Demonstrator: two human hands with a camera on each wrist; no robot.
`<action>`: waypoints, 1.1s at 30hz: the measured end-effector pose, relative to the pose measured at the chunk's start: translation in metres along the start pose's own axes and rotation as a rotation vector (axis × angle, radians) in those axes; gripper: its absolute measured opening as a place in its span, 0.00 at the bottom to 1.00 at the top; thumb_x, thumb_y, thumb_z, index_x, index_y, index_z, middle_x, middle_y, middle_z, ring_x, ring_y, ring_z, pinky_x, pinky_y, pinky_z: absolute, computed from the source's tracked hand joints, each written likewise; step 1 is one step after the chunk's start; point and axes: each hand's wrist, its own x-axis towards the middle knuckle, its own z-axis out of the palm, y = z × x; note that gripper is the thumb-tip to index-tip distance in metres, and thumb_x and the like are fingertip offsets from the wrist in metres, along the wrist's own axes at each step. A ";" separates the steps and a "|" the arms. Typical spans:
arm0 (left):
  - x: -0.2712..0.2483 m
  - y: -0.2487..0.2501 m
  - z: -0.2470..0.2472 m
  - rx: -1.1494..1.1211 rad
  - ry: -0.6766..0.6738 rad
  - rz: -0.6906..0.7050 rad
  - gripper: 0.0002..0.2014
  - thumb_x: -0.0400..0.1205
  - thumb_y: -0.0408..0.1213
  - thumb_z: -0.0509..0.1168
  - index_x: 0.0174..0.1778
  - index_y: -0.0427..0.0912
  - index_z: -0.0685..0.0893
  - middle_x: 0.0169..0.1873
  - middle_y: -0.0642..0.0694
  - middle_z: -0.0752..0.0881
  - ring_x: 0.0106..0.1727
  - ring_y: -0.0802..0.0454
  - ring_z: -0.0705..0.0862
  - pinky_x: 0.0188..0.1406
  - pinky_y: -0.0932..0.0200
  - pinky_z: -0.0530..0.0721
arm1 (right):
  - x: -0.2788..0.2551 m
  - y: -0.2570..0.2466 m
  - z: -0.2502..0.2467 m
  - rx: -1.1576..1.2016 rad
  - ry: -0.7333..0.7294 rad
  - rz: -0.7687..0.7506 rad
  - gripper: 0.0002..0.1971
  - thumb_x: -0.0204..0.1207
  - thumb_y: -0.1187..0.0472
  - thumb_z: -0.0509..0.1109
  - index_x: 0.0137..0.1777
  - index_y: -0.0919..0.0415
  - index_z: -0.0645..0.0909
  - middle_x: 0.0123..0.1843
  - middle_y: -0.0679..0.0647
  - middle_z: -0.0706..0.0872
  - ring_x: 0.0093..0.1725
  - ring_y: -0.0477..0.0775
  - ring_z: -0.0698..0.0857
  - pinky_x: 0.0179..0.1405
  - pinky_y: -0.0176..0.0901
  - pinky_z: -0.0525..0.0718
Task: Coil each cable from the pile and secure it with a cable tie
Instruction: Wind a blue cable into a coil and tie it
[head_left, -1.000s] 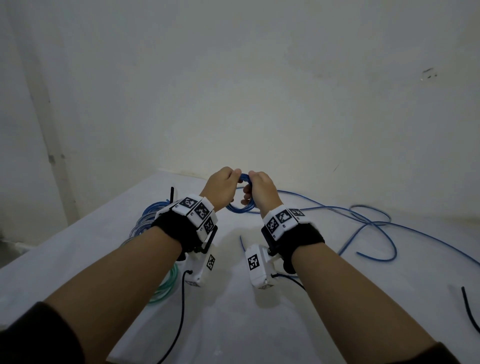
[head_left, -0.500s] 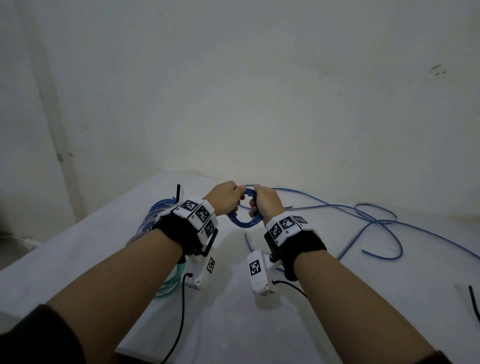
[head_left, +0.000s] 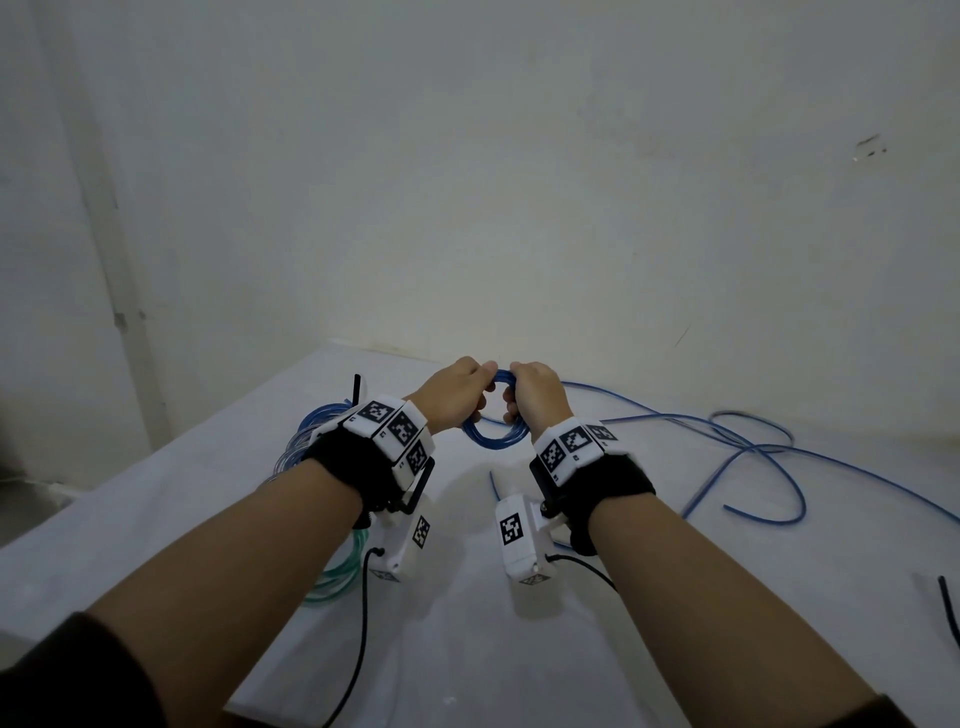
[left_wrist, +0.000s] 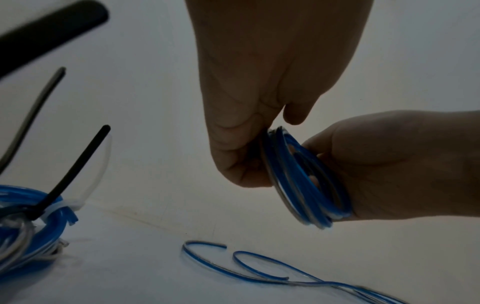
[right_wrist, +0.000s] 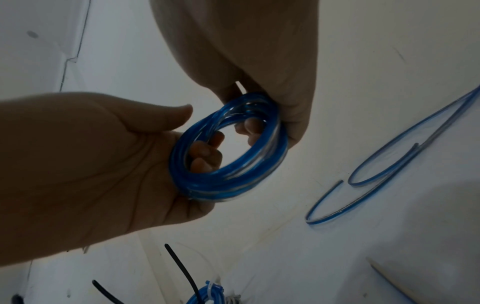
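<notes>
A small coil of blue cable (head_left: 496, 431) hangs above the white table (head_left: 675, 597) between my two hands. My left hand (head_left: 462, 392) grips its left side with the fingers curled through the ring. My right hand (head_left: 532, 395) pinches the top right of the coil. In the right wrist view the coil (right_wrist: 228, 148) shows several turns, with left fingertips (right_wrist: 205, 152) inside it. The left wrist view has the coil (left_wrist: 303, 185) edge-on between both hands. The loose rest of the blue cable (head_left: 753, 447) trails over the table to the right.
A tied blue coil (head_left: 311, 431) with a black cable tie (left_wrist: 75, 172) sticking up lies at the left, and a green coil (head_left: 337, 571) lies under my left forearm. A black tie (head_left: 950, 608) lies at the right edge. The wall stands close behind.
Both hands have kept hold of the blue coil and stayed together, shifting only slightly. The loose cable on the right lies much as before.
</notes>
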 end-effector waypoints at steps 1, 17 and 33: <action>0.000 0.001 -0.001 0.020 -0.016 -0.004 0.17 0.87 0.47 0.48 0.52 0.36 0.74 0.34 0.47 0.76 0.32 0.51 0.76 0.35 0.58 0.74 | 0.001 0.000 0.000 -0.007 -0.001 0.000 0.08 0.82 0.62 0.55 0.48 0.66 0.73 0.32 0.57 0.76 0.29 0.53 0.73 0.23 0.40 0.72; 0.008 0.003 0.000 0.153 -0.041 0.054 0.13 0.88 0.40 0.49 0.48 0.35 0.74 0.33 0.48 0.77 0.32 0.54 0.76 0.35 0.61 0.73 | 0.001 0.000 -0.006 -0.053 0.044 -0.101 0.10 0.80 0.65 0.55 0.38 0.63 0.71 0.29 0.55 0.76 0.27 0.53 0.71 0.22 0.41 0.68; 0.016 -0.001 -0.006 0.130 0.109 0.126 0.09 0.86 0.37 0.54 0.47 0.37 0.75 0.33 0.49 0.79 0.32 0.54 0.76 0.38 0.57 0.77 | -0.005 -0.001 -0.006 -0.126 -0.086 -0.282 0.11 0.83 0.55 0.59 0.48 0.61 0.77 0.36 0.50 0.78 0.31 0.46 0.75 0.34 0.41 0.75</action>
